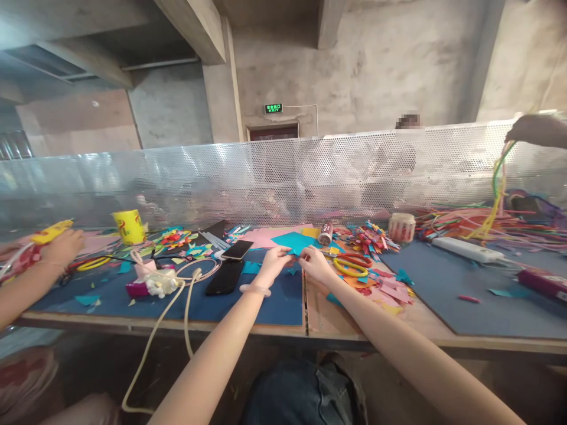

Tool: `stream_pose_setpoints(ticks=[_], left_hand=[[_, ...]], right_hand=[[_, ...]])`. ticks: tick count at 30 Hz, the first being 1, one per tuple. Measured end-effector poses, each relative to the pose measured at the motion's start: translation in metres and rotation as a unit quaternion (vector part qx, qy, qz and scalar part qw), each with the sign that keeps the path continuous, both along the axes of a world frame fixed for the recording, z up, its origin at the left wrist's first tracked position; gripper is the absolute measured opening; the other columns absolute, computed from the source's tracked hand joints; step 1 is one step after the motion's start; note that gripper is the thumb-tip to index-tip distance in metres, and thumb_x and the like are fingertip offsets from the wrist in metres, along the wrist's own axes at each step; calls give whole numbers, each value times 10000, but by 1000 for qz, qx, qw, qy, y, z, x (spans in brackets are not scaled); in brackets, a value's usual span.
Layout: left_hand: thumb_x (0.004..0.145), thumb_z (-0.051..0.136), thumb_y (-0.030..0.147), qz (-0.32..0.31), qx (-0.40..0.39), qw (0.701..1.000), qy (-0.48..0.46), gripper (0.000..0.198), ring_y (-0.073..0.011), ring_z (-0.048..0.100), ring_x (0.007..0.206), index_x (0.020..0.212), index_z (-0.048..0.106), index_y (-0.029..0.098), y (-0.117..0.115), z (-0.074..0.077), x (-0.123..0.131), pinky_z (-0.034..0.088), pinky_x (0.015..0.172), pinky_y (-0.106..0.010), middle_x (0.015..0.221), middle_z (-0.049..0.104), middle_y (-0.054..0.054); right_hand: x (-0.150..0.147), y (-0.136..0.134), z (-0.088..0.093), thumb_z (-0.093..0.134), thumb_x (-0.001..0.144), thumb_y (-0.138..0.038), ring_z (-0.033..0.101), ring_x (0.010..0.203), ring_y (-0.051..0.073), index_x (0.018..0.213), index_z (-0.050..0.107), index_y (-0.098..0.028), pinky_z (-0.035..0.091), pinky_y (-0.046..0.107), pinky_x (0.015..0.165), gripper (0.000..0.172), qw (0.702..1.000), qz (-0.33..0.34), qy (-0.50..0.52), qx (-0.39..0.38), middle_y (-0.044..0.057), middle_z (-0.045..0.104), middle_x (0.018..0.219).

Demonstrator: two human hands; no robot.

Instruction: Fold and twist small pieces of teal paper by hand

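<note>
Bare concrete walls and a green exit sign (273, 108) stand behind a perforated metal screen (186, 177), which runs along the far edge of a long wooden bench (336, 321) covered with blue mats. Three containers stand on it: a yellow cup (130, 226) far left, whose contents cannot be seen; a small red-and-white can (325, 233), tilted, near the middle; and a round striped tub (401, 227) further right, its inside hidden as well. At the centre the left hand (274, 262) and the right hand (315, 264) meet, fingertips of both pinched on the near corner of a flat teal paper sheet (295, 241), which lies on the bench just beyond them, over a pink sheet. A pale bracelet (254, 289) circles the left wrist. Two phones lie left of the hands: one with a glossy screen (237, 249), one matte black (224, 277). Scissors with yellow looped handles (352, 265) lie just right of the right hand, among a litter of small angular paper scraps (390, 289) in pink, orange and teal. A white power strip (467, 249) lies on the right mat. At far left a co-worker's hand (66, 247) grips a yellow glue gun (53, 231); at upper right another person's hand (534, 128) holds long yellow and green strips (498, 183).
</note>
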State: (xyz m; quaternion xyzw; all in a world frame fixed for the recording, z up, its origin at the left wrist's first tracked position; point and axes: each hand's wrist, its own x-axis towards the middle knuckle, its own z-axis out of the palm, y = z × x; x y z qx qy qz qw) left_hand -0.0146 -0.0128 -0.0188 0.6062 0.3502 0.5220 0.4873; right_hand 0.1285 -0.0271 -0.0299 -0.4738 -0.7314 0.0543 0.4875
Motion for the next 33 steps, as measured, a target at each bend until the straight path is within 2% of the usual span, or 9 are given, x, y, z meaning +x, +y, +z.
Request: stream_pose_setpoints(ticks=[4, 7, 11, 15, 24, 33], left_hand=[[641, 661, 156, 2, 2, 1000, 2, 269, -170, 635, 667, 884, 561, 101, 0, 0, 0, 507, 709, -345, 768, 660, -85], [636, 673, 178, -2, 3, 1000, 3, 284, -171, 636, 660, 884, 558, 99, 1, 0, 0, 511, 688, -331, 767, 664, -88], [638, 677, 198, -16, 5, 1000, 6, 264, -178, 640, 697, 856, 569, 94, 1, -1, 0, 509, 704, -324, 772, 668, -94], [658, 647, 154, -9, 5, 1000, 2, 215, -176, 641, 707, 847, 565, 93, 0, -1, 0, 510, 712, -330, 778, 669, -92], [657, 636, 118, 10, 2, 1000, 6, 213, -185, 643, 725, 853, 556, 97, -1, 1, 0, 516, 701, -336, 788, 667, -90], [635, 686, 183, -16, -11, 1000, -10, 273, -198, 648, 730, 855, 553, 91, 2, -2, 0, 505, 752, -365, 789, 671, -104]], right_hand=[[2, 0, 1, 433, 677, -194, 470, 689, 138, 624, 505, -171, 368, 253, 659, 92, 999, 2, 33, -27, 11, 518, 688], [2, -2, 5, 405, 747, -282, 492, 717, 143, 707, 538, -167, 378, 260, 672, 181, 994, 1, 92, -60, 15, 553, 724], [1, -3, 7, 439, 761, -415, 508, 679, 143, 783, 582, -157, 393, 259, 627, 296, 985, 55, 116, -112, 16, 571, 696], [0, 1, 4, 471, 753, -418, 514, 644, 133, 800, 595, -146, 405, 257, 603, 303, 981, 98, 130, -107, 19, 579, 678], [3, 8, -2, 503, 745, -445, 522, 613, 123, 827, 605, -142, 420, 241, 552, 330, 974, 130, 150, -106, 30, 602, 697], [4, 9, -2, 566, 705, -381, 530, 611, 118, 821, 584, -145, 431, 229, 513, 263, 956, 151, 208, -142, 27, 594, 694]])
